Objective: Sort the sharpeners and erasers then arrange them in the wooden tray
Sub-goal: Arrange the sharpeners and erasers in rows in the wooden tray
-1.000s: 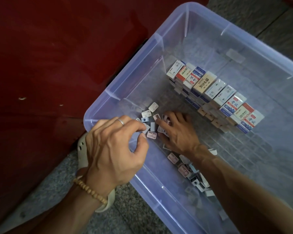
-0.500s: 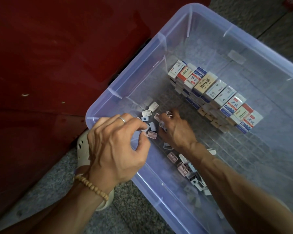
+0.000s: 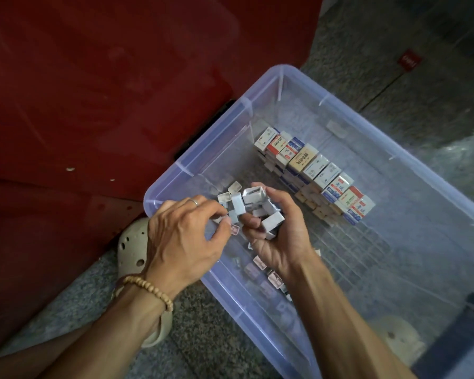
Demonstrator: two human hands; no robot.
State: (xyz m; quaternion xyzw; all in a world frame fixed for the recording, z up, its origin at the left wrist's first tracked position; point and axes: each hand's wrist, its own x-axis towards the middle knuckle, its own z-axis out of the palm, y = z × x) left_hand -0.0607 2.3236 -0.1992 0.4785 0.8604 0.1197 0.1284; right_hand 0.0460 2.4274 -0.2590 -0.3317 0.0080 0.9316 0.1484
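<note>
At the near-left corner of the clear plastic bin [image 3: 271,86], above its floor, we record a handful of small sharpeners [image 3: 257,206], white and pale blue, heaped in the right hand [image 3: 279,233]. That hand lies palm up, fingers curled round the heap, thumb pressed against its near side. Count of pieces in the hand: we cannot tell, since they overlap.

At nine o'clock of the heap we list the left hand [image 3: 184,236], knuckles up, fingers bent, thumb and fingertips meeting at a pale blue piece [image 3: 233,216] on the heap's left edge. A ring sits on one finger; a wooden bead bracelet [image 3: 148,285] circles the wrist.

At twelve o'clock of the heap, on the bin floor, we note two or three loose white sharpeners [image 3: 234,187]. At six o'clock, along the bin's near wall, we note a scatter of further loose pieces [image 3: 259,262], some pinkish, some white, partly hidden by the right forearm.

At two o'clock, well apart from the hands, we enter a row of boxed erasers [image 3: 312,170] stacked in layers, running diagonally from upper left to lower right; wrappers white, blue, red and tan.

Outside the bin: at nine to twelve o'clock a dark red surface [image 3: 93,91]; at seven o'clock a cream perforated clog [image 3: 132,250] under the left wrist; beneath all, speckled grey stone flooring [image 3: 208,337].
</note>
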